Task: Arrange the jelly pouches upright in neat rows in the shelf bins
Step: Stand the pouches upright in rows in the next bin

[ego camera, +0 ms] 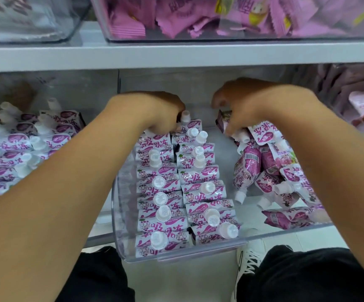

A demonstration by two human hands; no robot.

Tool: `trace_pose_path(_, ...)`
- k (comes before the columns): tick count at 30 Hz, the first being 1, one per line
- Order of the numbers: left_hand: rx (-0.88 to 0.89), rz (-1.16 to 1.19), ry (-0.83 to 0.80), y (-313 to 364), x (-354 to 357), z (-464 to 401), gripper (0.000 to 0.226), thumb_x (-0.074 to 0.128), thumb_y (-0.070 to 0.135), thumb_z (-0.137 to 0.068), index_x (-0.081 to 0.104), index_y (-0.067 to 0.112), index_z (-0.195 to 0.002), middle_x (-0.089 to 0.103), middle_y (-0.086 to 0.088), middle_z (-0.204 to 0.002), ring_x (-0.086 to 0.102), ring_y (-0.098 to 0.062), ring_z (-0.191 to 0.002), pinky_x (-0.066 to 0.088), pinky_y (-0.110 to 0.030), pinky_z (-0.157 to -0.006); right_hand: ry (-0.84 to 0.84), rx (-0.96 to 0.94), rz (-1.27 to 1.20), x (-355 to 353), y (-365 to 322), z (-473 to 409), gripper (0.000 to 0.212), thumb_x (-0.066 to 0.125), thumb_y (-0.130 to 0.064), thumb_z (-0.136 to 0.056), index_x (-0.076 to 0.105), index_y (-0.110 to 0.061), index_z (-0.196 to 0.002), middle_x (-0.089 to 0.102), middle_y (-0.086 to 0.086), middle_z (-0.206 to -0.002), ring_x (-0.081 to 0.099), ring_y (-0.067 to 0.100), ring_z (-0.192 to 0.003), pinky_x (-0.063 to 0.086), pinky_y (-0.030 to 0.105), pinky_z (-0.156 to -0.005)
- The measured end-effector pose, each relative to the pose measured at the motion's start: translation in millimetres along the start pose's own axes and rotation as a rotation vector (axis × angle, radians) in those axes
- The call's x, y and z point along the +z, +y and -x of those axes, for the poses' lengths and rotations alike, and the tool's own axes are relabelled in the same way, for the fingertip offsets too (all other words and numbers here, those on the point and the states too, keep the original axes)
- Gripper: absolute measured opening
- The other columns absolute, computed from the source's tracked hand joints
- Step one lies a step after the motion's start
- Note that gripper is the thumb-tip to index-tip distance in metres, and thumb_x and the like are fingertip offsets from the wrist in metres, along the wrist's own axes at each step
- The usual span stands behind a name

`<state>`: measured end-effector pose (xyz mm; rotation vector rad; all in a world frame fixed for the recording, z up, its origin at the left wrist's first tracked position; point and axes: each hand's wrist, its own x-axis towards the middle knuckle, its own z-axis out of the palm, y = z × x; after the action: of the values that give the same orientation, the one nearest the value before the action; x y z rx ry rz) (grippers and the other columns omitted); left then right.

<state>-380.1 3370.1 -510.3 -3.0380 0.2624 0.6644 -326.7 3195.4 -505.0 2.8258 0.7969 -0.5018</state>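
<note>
A clear plastic bin (176, 256) is pulled out from the lower shelf. Inside it, purple-and-white jelly pouches with white caps stand upright in two rows (183, 186) along the left side. A loose heap of the same pouches (272, 171) lies jumbled on the right side. My left hand (161, 114) reaches to the far end of the rows, its fingers curled around the rearmost pouch (185, 123). My right hand (239, 105) is at the back of the heap, fingers curled down onto a pouch (239, 135) there.
Another bin of jelly pouches (24, 144) sits to the left. Pink packets (361, 105) lie to the right. The upper shelf (176, 55) carries clear bins of pink wrapped snacks (198, 16). My legs and a white shoe (248, 260) are below the bin.
</note>
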Motion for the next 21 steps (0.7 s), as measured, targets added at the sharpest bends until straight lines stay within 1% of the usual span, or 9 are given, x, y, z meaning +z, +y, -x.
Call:
trace_pose_path(1, -0.004, 0.003, -0.003, -1.6, 1.4, -1.8, 0.022, 0.047, 0.012, -0.101, 0.043, 0.032, -0.090, 0.052, 0.005, -0.086, 0.054, -0.023, -0.079, 0.039, -0.033, -0.064, -0.075, 0.068, 0.110, 5.8, -0.2, -0.3, 0.073, 0.088, -0.041, -0.053, 0.064, -0.022, -0.120, 0.067, 0.001, -0.114, 0.067, 0.027, -0.093, 0.058, 0.040, -0.083)
trace_pose_path(3, -0.007, 0.013, 0.007, -2.2, 3.6, -2.3, 0.023, 0.047, 0.010, -0.100, 0.049, 0.033, -0.101, 0.057, 0.002, -0.101, 0.058, -0.025, -0.088, 0.045, -0.034, -0.071, -0.142, 0.128, 0.183, 17.2, -1.0, -1.6, 0.078, 0.092, -0.040, -0.046, 0.066, -0.018, -0.116, 0.069, 0.004, -0.106, 0.069, 0.029, -0.084, 0.060, 0.041, -0.074)
trace_pose_path(5, -0.008, 0.032, 0.008, -4.8, 5.5, -2.5, 0.029, 0.047, 0.008, -0.098, 0.056, 0.031, -0.112, 0.059, 0.001, -0.112, 0.061, -0.027, -0.097, 0.050, -0.038, -0.081, -0.084, 0.123, 0.143, 16.1, -1.0, -0.4, 0.066, 0.091, -0.026, -0.052, 0.068, -0.017, -0.114, 0.069, 0.006, -0.102, 0.069, 0.028, -0.080, 0.061, 0.040, -0.070)
trace_pose_path(7, -0.012, 0.042, 0.007, -6.1, 5.1, -1.3, 0.036, 0.047, 0.007, -0.098, 0.059, 0.031, -0.122, 0.060, 0.001, -0.117, 0.061, -0.028, -0.102, 0.051, -0.039, -0.085, -0.032, 0.078, 0.075, 7.4, 0.0, 1.3, 0.054, 0.084, -0.017, -0.061, 0.069, -0.016, -0.113, 0.069, 0.009, -0.104, 0.068, 0.029, -0.085, 0.061, 0.041, -0.075)
trace_pose_path(10, 0.007, 0.077, 0.019, -6.0, 4.6, 0.9, 0.029, 0.048, 0.015, -0.101, 0.058, 0.032, -0.122, 0.058, 0.002, -0.112, 0.059, -0.025, -0.095, 0.047, -0.035, -0.078, 0.065, 0.004, -0.063, 2.9, -2.2, -0.6, 0.026, 0.067, -0.022, -0.085, 0.071, -0.008, -0.107, 0.070, 0.014, -0.107, 0.067, 0.031, -0.093, 0.057, 0.044, -0.085)
trace_pose_path(12, 0.017, 0.098, 0.033, -7.3, 6.1, 0.3, 0.019, 0.048, 0.020, -0.102, 0.059, 0.028, -0.115, 0.058, 0.001, -0.101, 0.056, -0.023, -0.086, 0.042, -0.032, -0.067, 0.180, -0.009, -0.175, 2.7, -2.9, -3.6, 0.025, 0.059, -0.024, -0.095, 0.070, -0.005, -0.106, 0.068, 0.014, -0.111, 0.064, 0.032, -0.096, 0.054, 0.041, -0.090)
trace_pose_path(15, 0.016, 0.097, 0.052, -8.9, 9.0, -1.3, 0.011, 0.048, 0.017, -0.101, 0.057, 0.023, -0.104, 0.056, 0.000, -0.092, 0.054, -0.022, -0.080, 0.039, -0.030, -0.061, 0.308, 0.007, -0.227, 3.3, -1.7, -9.6, 0.022, 0.054, -0.018, -0.099, 0.068, -0.005, -0.108, 0.064, 0.016, -0.115, 0.061, 0.034, -0.100, 0.051, 0.040, -0.091)
trace_pose_path(18, 0.006, 0.091, 0.058, -9.6, 9.3, -1.4, 0.014, 0.049, 0.014, -0.100, 0.056, 0.021, -0.110, 0.057, -0.002, -0.098, 0.055, -0.023, -0.085, 0.040, -0.030, -0.063, 0.361, 0.008, -0.201, 6.1, -5.4, -15.6, 0.017, 0.052, -0.010, -0.098, 0.068, -0.008, -0.104, 0.064, 0.016, -0.110, 0.062, 0.034, -0.094, 0.053, 0.043, -0.088)
trace_pose_path(21, -0.001, 0.085, 0.053, -10.9, 9.6, -1.2, 0.019, 0.050, 0.012, -0.099, 0.056, 0.021, -0.114, 0.059, -0.004, -0.106, 0.057, -0.024, -0.089, 0.041, -0.030, -0.065, 0.405, -0.013, -0.157, 9.0, -11.3, -20.1, 0.023, 0.054, -0.003, -0.093, 0.066, -0.018, -0.105, 0.062, 0.013, -0.110, 0.061, 0.033, -0.092, 0.052, 0.037, -0.081)
